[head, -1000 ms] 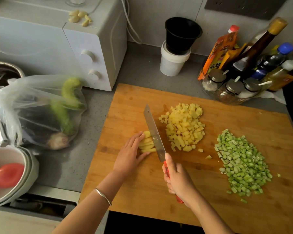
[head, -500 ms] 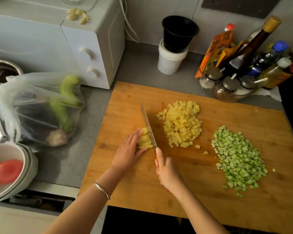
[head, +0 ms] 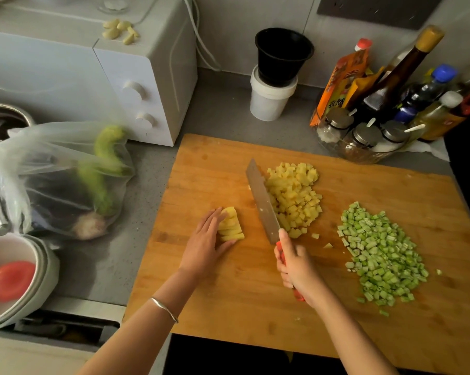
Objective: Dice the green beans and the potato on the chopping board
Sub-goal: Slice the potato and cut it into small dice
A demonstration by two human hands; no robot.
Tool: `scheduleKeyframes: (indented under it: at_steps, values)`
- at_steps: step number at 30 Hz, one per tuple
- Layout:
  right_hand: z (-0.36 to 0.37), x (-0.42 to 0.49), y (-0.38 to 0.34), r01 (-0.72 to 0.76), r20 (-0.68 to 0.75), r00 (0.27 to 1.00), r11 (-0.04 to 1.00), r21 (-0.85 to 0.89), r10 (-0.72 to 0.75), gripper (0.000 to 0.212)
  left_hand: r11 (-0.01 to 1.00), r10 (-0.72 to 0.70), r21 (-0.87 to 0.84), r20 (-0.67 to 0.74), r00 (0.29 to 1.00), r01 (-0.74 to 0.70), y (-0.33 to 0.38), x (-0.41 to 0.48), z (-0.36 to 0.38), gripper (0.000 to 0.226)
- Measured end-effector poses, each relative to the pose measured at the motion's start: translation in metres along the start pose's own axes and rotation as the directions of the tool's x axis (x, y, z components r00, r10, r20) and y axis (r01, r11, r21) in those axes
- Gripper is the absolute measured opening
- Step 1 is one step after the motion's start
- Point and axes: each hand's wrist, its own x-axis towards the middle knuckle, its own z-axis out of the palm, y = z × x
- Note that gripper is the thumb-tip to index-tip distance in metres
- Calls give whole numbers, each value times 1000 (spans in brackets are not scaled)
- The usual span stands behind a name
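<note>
A wooden chopping board (head: 228, 288) fills the counter's right side. My left hand (head: 205, 246) rests with straight fingers on a stack of potato strips (head: 231, 226) near the board's left middle. My right hand (head: 296, 263) grips the red handle of a cleaver (head: 262, 201), whose blade lies against the left side of a heap of diced potato (head: 296, 196), apart from the strips. A pile of diced green beans (head: 380, 253) lies on the board's right side.
A white microwave (head: 136, 85) with garlic cloves (head: 120, 29) on top stands at the back left. A plastic bag of vegetables (head: 63, 180) lies left of the board. Bottles and jars (head: 385, 109) crowd the back right. A black cup (head: 281, 56) sits on a white tub. A bowl holds a tomato (head: 10, 280).
The cleaver has moved right, away from the potato strips, over to the diced potato heap. My left hand stays on the strips.
</note>
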Motion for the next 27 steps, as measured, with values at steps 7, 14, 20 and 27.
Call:
scheduleKeyframes:
  at_steps: [7,14,20,27]
  values:
    - [9,-9,-8,32,12,999,997,75,-33,58,1000,-3,-19,22,1000,4,15,15,8,67]
    - [19,-17,-9,16,48,999,999,50,-18,57,997,-11,-77,-7,1000,10,16,16,11,76]
    - [25,-11,-8,49,46,998,999,14,-49,56,994,-17,-106,-11,1000,16,13,8,12,66]
    - [32,-1,-1,43,-17,999,979,-198,-48,61,989,5,-147,-44,999,-11,10,10,15,64]
